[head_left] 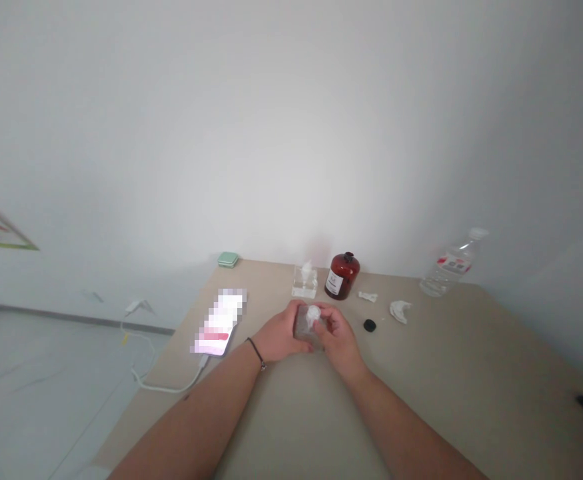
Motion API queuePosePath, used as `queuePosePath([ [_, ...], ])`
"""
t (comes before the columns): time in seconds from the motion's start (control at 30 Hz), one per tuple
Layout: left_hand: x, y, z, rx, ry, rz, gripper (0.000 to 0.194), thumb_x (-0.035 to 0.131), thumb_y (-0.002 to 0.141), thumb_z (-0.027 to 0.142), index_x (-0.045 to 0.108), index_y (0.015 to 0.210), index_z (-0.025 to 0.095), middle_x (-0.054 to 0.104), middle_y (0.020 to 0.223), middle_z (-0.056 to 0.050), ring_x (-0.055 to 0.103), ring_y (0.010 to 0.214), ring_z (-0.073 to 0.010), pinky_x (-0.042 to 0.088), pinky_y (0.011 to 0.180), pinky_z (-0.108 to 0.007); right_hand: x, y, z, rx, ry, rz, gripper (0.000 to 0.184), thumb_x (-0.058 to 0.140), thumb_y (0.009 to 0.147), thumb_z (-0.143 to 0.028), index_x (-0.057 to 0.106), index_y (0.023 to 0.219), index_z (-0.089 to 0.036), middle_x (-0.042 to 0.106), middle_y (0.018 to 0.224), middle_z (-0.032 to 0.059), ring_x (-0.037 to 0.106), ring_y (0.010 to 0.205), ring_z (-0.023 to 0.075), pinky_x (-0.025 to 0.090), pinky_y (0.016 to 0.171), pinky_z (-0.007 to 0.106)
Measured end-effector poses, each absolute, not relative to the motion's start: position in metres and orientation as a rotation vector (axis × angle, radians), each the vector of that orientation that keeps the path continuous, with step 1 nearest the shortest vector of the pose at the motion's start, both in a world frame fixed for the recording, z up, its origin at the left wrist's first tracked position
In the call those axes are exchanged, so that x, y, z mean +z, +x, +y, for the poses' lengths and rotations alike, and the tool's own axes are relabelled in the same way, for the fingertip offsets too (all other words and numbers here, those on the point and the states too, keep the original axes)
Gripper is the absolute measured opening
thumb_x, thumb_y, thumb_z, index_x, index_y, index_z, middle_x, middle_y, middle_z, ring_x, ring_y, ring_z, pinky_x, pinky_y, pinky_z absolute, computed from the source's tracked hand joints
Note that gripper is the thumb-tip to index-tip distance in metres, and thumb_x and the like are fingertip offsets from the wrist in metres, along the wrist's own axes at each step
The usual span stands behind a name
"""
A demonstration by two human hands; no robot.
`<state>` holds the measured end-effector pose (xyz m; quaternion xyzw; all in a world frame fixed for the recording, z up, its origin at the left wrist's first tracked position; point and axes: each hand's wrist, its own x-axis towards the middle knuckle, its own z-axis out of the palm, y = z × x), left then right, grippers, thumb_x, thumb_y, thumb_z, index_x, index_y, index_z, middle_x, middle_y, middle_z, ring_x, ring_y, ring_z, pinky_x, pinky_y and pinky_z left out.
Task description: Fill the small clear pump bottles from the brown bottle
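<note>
My left hand (285,332) is wrapped round the left side of a clear, square-sided container (303,324) low over the table. At the container's top is a crumpled white wad (313,315) that looks like tissue. The fingers of my right hand (337,337) close on this wad from the right. Just behind my hands stands a second clear square container (304,291) with a white piece at its top. Beside it is a dark brown bottle (342,276) with a white label and an open neck. A round black cap (370,325) lies to the right of my right hand.
Two bits of crumpled white tissue (400,311) lie right of the brown bottle. A clear plastic water bottle (452,264) stands at the back right. On the left is a lit phone (220,323) with a white cable (171,389). A green case (228,259) sits at the back left corner.
</note>
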<state>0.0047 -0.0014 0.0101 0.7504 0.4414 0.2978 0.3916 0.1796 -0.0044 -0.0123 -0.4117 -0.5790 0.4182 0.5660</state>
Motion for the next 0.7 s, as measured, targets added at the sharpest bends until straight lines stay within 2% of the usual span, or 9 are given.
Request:
queuePosePath([
  [0.17, 0.005, 0.005, 0.001, 0.802, 1.871, 1.044, 0.087, 0.085, 0.064, 0.022, 0.037, 0.136, 0.019, 0.062, 0.122, -0.011, 0.063, 0.105, -0.0288, 0.05, 0.091, -0.042, -0.007, 0.184, -0.007, 0.953, -0.953, -1.474, 0.033, 0.064, 0.087, -0.052, 0.069, 0.107, -0.026, 0.067, 0.119, 0.0085, 0.06, 0.116, 0.028, 0.045, 0.104, 0.047],
  [0.27, -0.001, 0.008, 0.002, 0.872, 1.85, 0.991, 0.102, 0.084, 0.062, 0.018, 0.025, 0.145, 0.02, 0.055, 0.134, -0.015, 0.06, 0.115, -0.0302, 0.048, 0.101, -0.045, -0.012, 0.179, -0.008, 0.965, -0.964, -1.429, 0.043, 0.069, 0.082, -0.048, 0.063, 0.119, -0.026, 0.066, 0.121, 0.0084, 0.061, 0.115, 0.0275, 0.047, 0.102, 0.046],
  [0.33, -0.005, 0.01, 0.003, 0.919, 1.851, 0.969, 0.107, 0.083, 0.061, 0.015, 0.02, 0.148, 0.019, 0.05, 0.139, -0.017, 0.057, 0.121, -0.0313, 0.046, 0.105, -0.046, -0.016, 0.173, -0.008, 0.945, -1.007, -1.389, 0.045, 0.072, 0.078, -0.045, 0.06, 0.117, -0.025, 0.067, 0.116, 0.0081, 0.063, 0.108, 0.027, 0.049, 0.098, 0.045],
  [0.47, -0.008, 0.011, 0.003, 0.955, 1.888, 0.934, 0.096, 0.081, 0.061, 0.012, 0.032, 0.143, 0.019, 0.052, 0.137, -0.016, 0.058, 0.12, -0.0312, 0.047, 0.104, -0.046, -0.019, 0.168, -0.006, 0.895, -1.08, -1.353, 0.036, 0.07, 0.078, -0.046, 0.061, 0.104, -0.024, 0.068, 0.108, 0.0076, 0.063, 0.099, 0.0261, 0.05, 0.093, 0.045],
  [0.57, -0.004, 0.008, 0.003, 0.965, 1.903, 0.889, 0.088, 0.079, 0.063, 0.01, 0.038, 0.14, 0.021, 0.054, 0.136, -0.013, 0.057, 0.121, -0.0306, 0.046, 0.106, -0.047, -0.015, 0.172, -0.005, 0.881, -1.038, -1.398, 0.031, 0.069, 0.08, -0.048, 0.065, 0.1, -0.024, 0.067, 0.111, 0.0085, 0.062, 0.104, 0.0275, 0.048, 0.098, 0.048],
  [0.7, 0.001, 0.005, 0.004, 0.94, 1.886, 0.84, 0.089, 0.08, 0.063, 0.009, 0.039, 0.141, 0.022, 0.053, 0.14, -0.012, 0.053, 0.128, -0.0311, 0.042, 0.11, -0.046, -0.01, 0.177, -0.007, 0.9, -0.972, -1.452, 0.031, 0.068, 0.082, -0.049, 0.068, 0.103, -0.025, 0.067, 0.118, 0.0089, 0.059, 0.115, 0.029, 0.044, 0.104, 0.049],
])
